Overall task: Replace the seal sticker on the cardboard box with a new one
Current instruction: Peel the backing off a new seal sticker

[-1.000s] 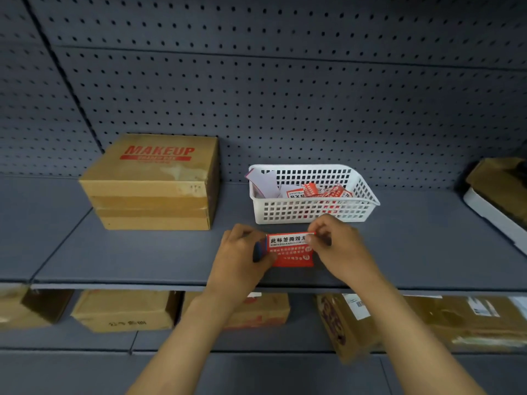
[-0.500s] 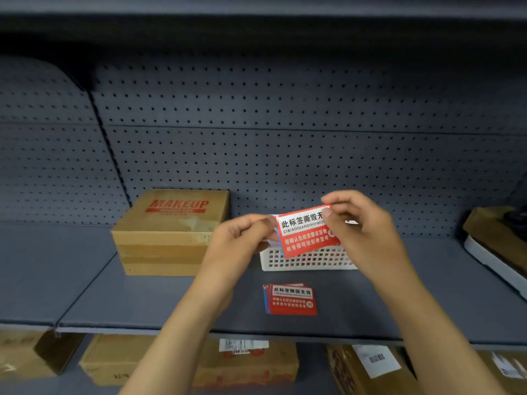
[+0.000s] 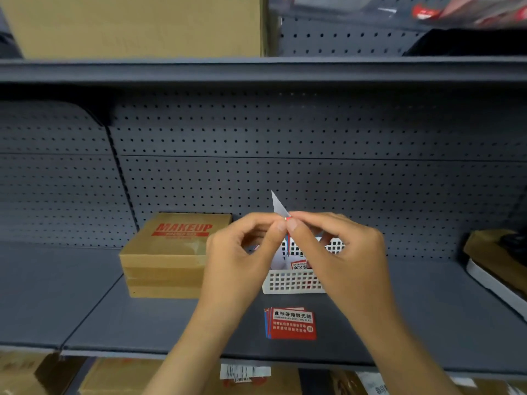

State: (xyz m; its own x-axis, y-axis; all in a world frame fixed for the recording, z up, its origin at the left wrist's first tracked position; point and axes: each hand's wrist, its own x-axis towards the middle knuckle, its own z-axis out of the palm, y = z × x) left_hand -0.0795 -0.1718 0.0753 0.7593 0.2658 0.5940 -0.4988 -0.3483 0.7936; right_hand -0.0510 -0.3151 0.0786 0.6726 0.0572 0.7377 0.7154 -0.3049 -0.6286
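Note:
A brown cardboard box (image 3: 171, 258) printed MAKEUP in red sits on the grey shelf (image 3: 99, 317), left of centre. Both hands are raised above the shelf and meet at one seal sticker (image 3: 280, 208), seen nearly edge-on, with a white corner poking up. My left hand (image 3: 242, 252) pinches it from the left between thumb and fingers. My right hand (image 3: 333, 246) pinches it from the right at the same spot. A small stack of red seal stickers (image 3: 291, 323) with white text lies flat on the shelf below the hands.
A white perforated basket (image 3: 293, 280) holding more red stickers stands behind the hands, right of the box. A tan-and-white object (image 3: 496, 266) lies at the far right. Pegboard backs the shelf. More cardboard boxes (image 3: 119, 377) fill the level below.
The view has tilted up. The sticker held between both hands has turned from facing me to nearly edge-on, and my fingertips have closed together on its top corner.

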